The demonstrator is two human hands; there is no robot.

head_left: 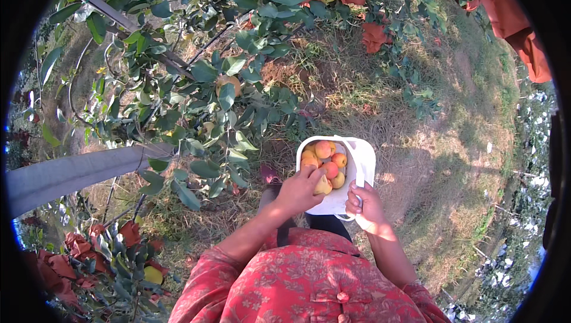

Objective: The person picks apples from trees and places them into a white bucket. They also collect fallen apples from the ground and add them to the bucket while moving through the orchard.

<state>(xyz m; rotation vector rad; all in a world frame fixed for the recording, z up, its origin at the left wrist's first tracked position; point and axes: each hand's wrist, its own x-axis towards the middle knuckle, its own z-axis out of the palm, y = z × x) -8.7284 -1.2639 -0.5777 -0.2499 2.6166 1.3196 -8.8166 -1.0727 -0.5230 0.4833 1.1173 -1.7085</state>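
A white plastic bucket (370, 155) hangs before my body, with several red and yellow apples (323, 149) heaped toward its left side. My left hand (299, 191) reaches over the left rim, its fingers curled round a yellowish apple (323, 185) low in the heap. That hand hides part of the fruit. On the bucket's right side, my right hand (366, 207) is closed round the white handle (360, 175).
Leafy apple branches (205, 73) spread across the upper left, with an apple (228, 85) among the leaves. A grey post (89, 171) juts in from the left. Red-brown paper (508, 13) hangs upper right; more lies lower left beside a yellow apple (153, 274). Dry grass (416, 138) covers the ground.
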